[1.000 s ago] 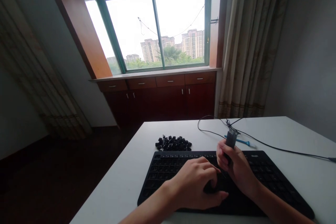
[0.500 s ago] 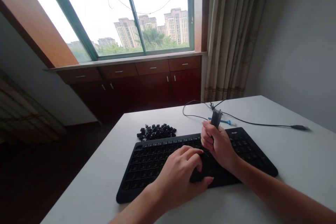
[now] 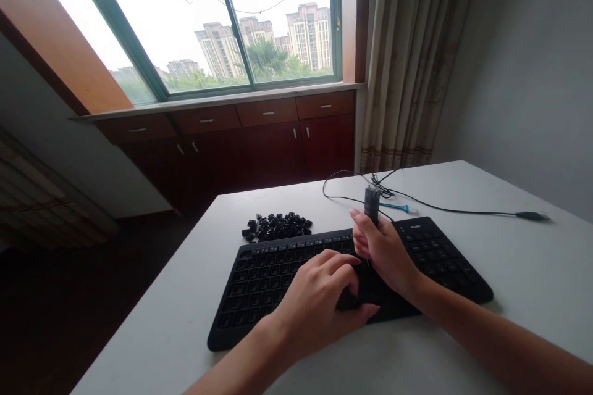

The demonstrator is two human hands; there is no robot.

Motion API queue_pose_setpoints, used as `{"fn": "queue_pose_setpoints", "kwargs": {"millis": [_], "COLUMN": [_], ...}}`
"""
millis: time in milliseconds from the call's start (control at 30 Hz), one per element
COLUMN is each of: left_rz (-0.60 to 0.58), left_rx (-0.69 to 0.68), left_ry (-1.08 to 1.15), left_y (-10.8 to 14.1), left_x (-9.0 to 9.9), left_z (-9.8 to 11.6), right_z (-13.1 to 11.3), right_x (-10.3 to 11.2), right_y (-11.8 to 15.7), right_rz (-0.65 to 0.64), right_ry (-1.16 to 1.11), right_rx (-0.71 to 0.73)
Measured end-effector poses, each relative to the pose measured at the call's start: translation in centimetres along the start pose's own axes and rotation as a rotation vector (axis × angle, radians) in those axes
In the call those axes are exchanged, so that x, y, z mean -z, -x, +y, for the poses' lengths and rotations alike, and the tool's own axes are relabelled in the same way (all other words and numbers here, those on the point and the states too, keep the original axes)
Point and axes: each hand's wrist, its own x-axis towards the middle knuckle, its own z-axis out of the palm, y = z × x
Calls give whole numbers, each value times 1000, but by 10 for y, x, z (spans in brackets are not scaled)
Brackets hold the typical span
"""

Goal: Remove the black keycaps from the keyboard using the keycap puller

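A black keyboard [image 3: 259, 284] lies on the white table, many of its key positions showing as bare sockets on the left side. My left hand [image 3: 324, 296] rests over the keyboard's middle, fingers bent and apart from the thumb, which lies by the near edge. Just right of it, my right hand [image 3: 382, 250] is closed in a fist around the dark, see-through handle of a screwdriver [image 3: 372, 202]. The tool stands nearly upright, its thin shaft pointing down at the keys; where the tip meets the keyboard is hard to make out.
Behind the keyboard sits a pile of loose black keycaps [image 3: 280, 226]. A black cable [image 3: 445, 205] runs across the back of the table to a plug [image 3: 531, 216]. Beside it lies a small blue tool [image 3: 393, 206]. Cabinets [image 3: 273, 148] stand beyond the table.
The screwdriver has tipped from leaning right to nearly upright as my right hand turned. My left hand has barely moved. The whole view has shifted slightly.
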Motion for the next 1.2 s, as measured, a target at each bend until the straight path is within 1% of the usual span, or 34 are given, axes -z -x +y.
{"fn": "queue_pose_setpoints", "kwargs": {"millis": [100,200,267,333,400,467,600,733,833,1000,1133,1200], "left_rz": [-4,-1,44,107,150,162,97,36,22,8,-7,-18], "left_rx": [6,39,82,111,127,139,94,69,36,-20,-26,-2], "left_ry": [12,10,10,9,5,-4,-17,-16,-51,-102,-76,-61], "left_y": [0,-1,-1,0,2,3,2,-1,-3,-3,-2,-1], "left_x": [0,-1,-3,-8,-13,-18,-23,-24,-28,-33,-32,-30], "left_z": [0,3,6,8,10,11,15,19,22,23,22,22], "right_z": [2,3,2,2,1,1,1,2,5,7,7,7], "right_x": [2,3,2,0,-2,-4,-5,-7,-8,-5,-5,-6], "right_y": [-1,3,7,10,12,13,14,16,17,19,20,19], "right_rz": [-54,-128,-185,-215,-194,-150,-108,25,89,112,78,58], "right_ry": [-11,-30,16,101,173,217,303,329,303,221,189,141], "right_rx": [2,53,95,123,135,131,104,64,103,159,212,205]}}
